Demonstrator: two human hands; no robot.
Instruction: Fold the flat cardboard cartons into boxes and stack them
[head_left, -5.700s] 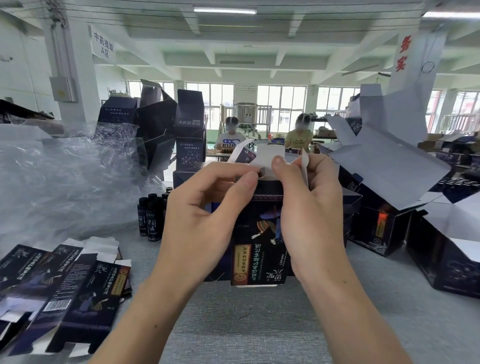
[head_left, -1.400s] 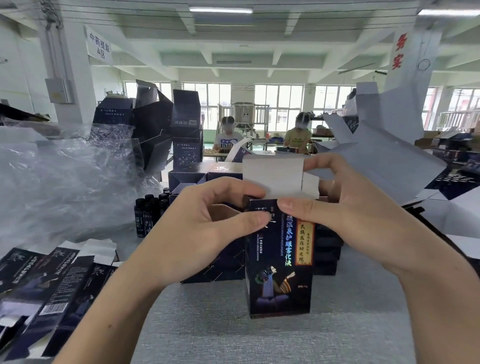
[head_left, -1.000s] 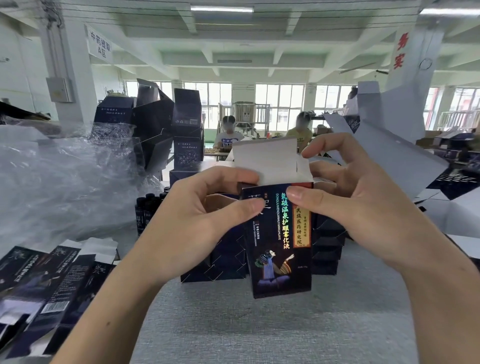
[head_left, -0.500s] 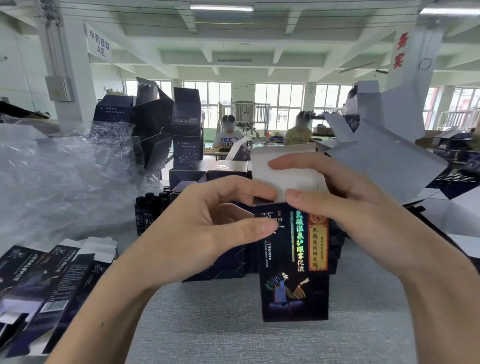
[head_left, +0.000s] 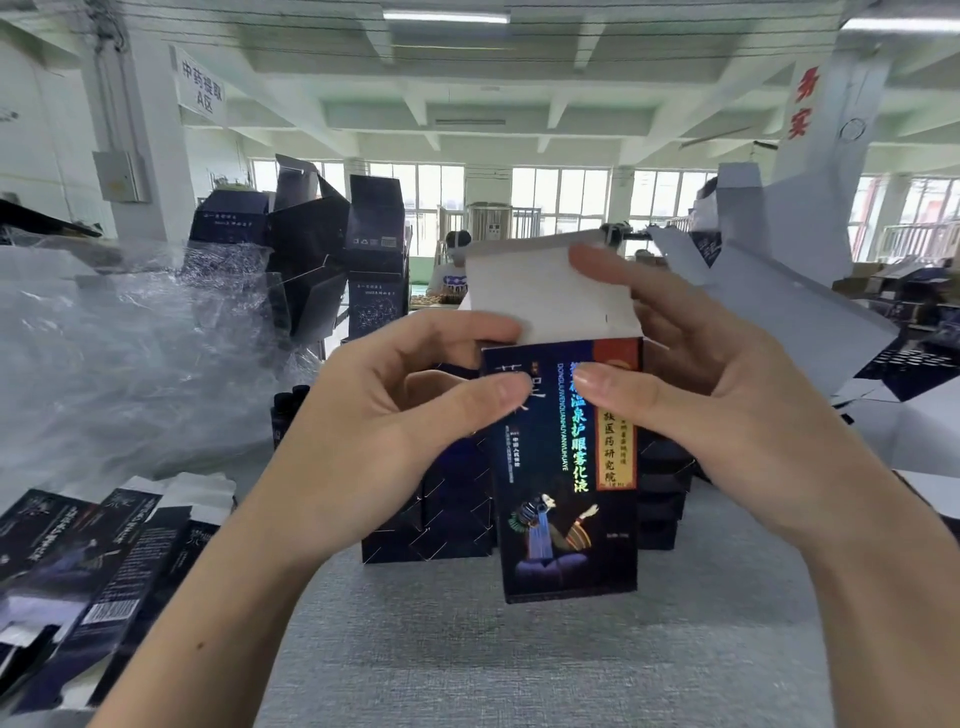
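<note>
I hold a dark blue printed carton upright above the grey table, its printed front facing me and its white top flap standing open. My left hand pinches the carton's upper left corner between thumb and fingers. My right hand grips the upper right side, thumb on the front, fingers behind the flap. A stack of folded dark boxes stands on the table just behind. Flat cartons lie in a pile at the lower left.
Small dark bottles stand left of the folded boxes beside crumpled clear plastic wrap. Large opened dark cartons with white flaps crowd the right side and back left. Two people sit at a far table. Grey table surface lies before me.
The carton was turned so its printed front faces me. In the last second it dipped toward the table and rose again; the white flap now stands more upright, with my fingers behind it.
</note>
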